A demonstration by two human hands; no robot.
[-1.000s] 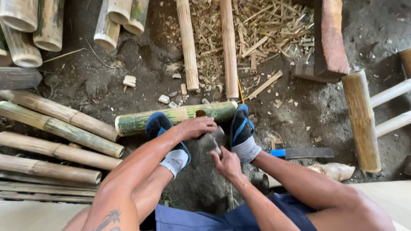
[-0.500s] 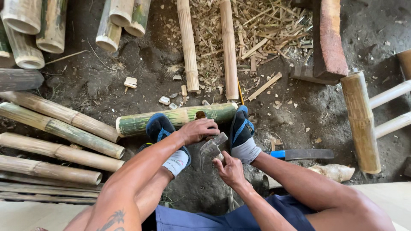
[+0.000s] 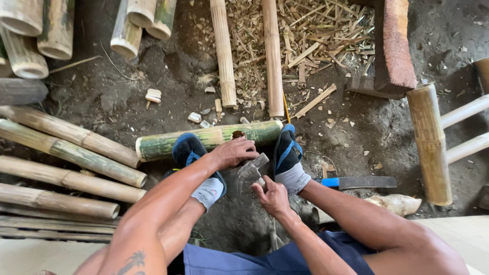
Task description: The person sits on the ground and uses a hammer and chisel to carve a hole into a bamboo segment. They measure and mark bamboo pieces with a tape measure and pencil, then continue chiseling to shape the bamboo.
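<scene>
One green bamboo section (image 3: 209, 138) lies on the dirt ground (image 3: 387, 127), its long axis left to right, braced by two socked feet (image 3: 288, 158). Left hand (image 3: 234, 153) rests on it, fingers curled; right hand (image 3: 272, 196) grips what is probably a hammer (image 3: 250, 170), its handle hidden.

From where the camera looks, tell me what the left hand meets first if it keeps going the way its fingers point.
Probably the hammer head, just beyond the left hand and its fingertips; past it sits the right foot's blue sock. Depth is unclear, so the hand may pass above it.
</scene>
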